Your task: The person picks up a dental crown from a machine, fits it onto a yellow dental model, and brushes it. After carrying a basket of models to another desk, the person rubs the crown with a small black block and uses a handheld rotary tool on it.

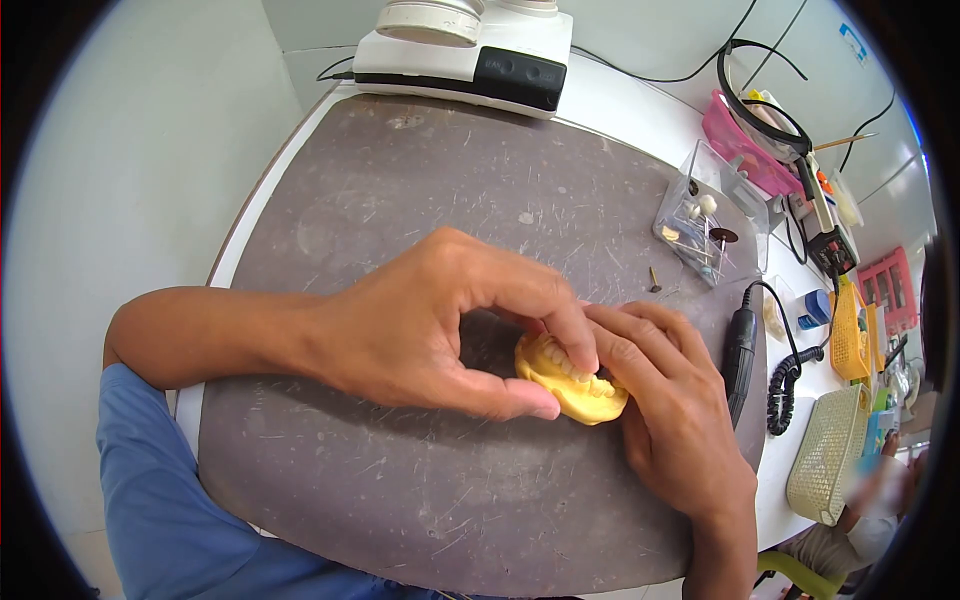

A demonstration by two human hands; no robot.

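A yellow dental cast [575, 402] with a row of pale teeth [562, 358] is held between both hands above the grey mat. My left hand [470, 330] grips it from the left: the thumb presses its near left edge and the index finger bends over onto the teeth. From the right, my right hand [670, 390] curls round the cast, its fingers at the far and right side. The fingers cover part of the teeth, and the far side of the cast is hidden.
A clear plastic box [710, 225] holds small polishing bits; one loose bit [654, 279] lies beside it. A black handpiece [740, 355] with a coiled cord [783, 390] rests at the right. A white device [465, 65] stands at the back. Baskets [830, 455] and another person [860, 530] are far right.
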